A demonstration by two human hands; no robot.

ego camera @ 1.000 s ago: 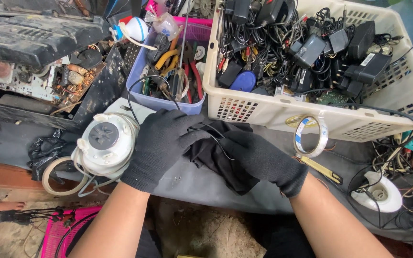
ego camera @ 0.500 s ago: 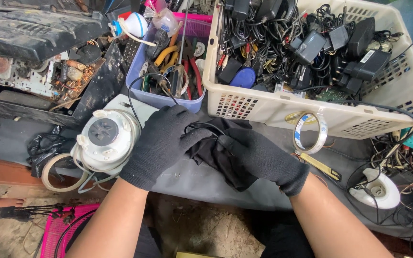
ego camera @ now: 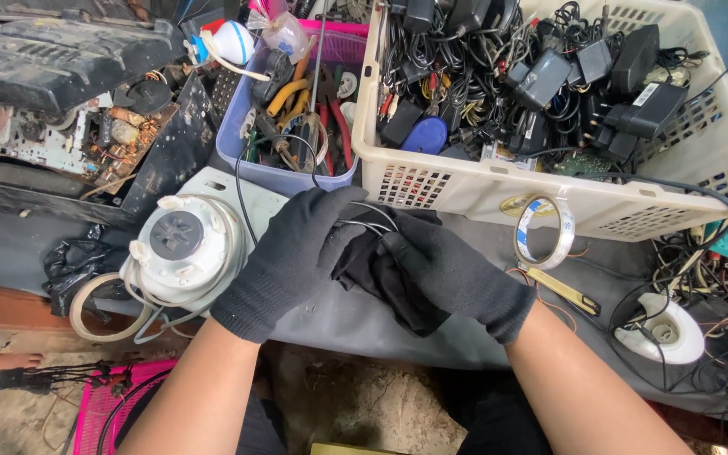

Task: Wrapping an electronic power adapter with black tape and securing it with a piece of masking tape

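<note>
Both my hands wear black knit gloves and meet over the grey bench top. My left hand [ego camera: 292, 253] and my right hand [ego camera: 452, 274] are closed together on a black bundle [ego camera: 372, 270] with thin cables [ego camera: 364, 215] running out of its top. A black wire loops from it up toward the blue tub. What sits inside the bundle is hidden by the gloves.
A white round dome-shaped device [ego camera: 183, 248] and a roll of tan tape [ego camera: 94, 303] lie to the left. A blue tub of pliers and tools [ego camera: 292, 126], a white basket of black adapters and cables [ego camera: 566, 194], a clear tape roll [ego camera: 545, 232] and a bare circuit chassis [ego camera: 52, 135] surround them.
My hands stay clasped on the black bundle and have shifted only slightly; the view has drifted a little.
</note>
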